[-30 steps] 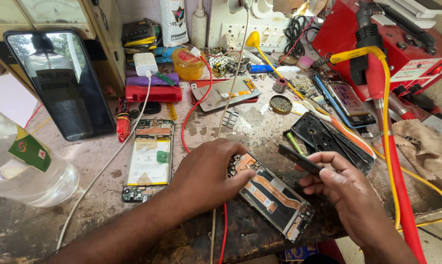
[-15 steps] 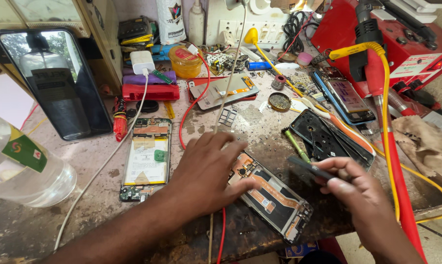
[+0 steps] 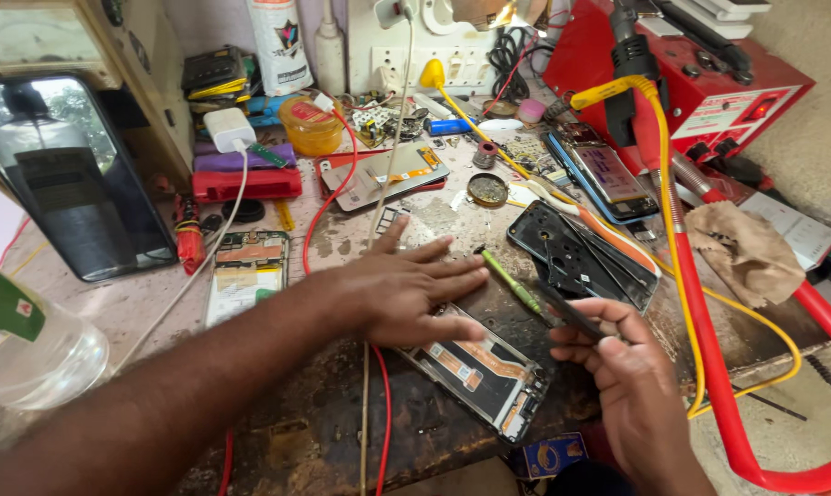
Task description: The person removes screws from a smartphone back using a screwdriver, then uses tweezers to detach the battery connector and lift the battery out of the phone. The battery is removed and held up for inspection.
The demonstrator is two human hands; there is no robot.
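Cluttered and stained, the dark wooden workbench (image 3: 342,432) is crowded with phone parts, cables and tools, with a red metal bench unit (image 3: 709,83) at the back right. At the near edge lies an opened smartphone body with orange ribbon strips and bare metal shields (image 3: 489,372), tilted across the bench; the left hand (image 3: 406,289) lies flat over its upper end with fingers spread, seemingly pinning it so it cannot slide. The right hand (image 3: 631,381) has its fingers pinched together on a pair of slim dark tweezers (image 3: 571,312), their tips aimed toward the phone's upper right corner, just beside a green-handled screwdriver (image 3: 512,283) resting on the bench. A black plastic phone frame (image 3: 585,257) lies set aside behind the right hand, near a blue-edged smartphone (image 3: 604,174). At far left a clear plastic bottle (image 3: 20,354) carries a green label with a red patch; a white cylinder with red-and-blue printing (image 3: 277,41) stands at the back, by a round yellow tub with a red label (image 3: 310,124). A dark tablet screen (image 3: 71,179) leans upright at left
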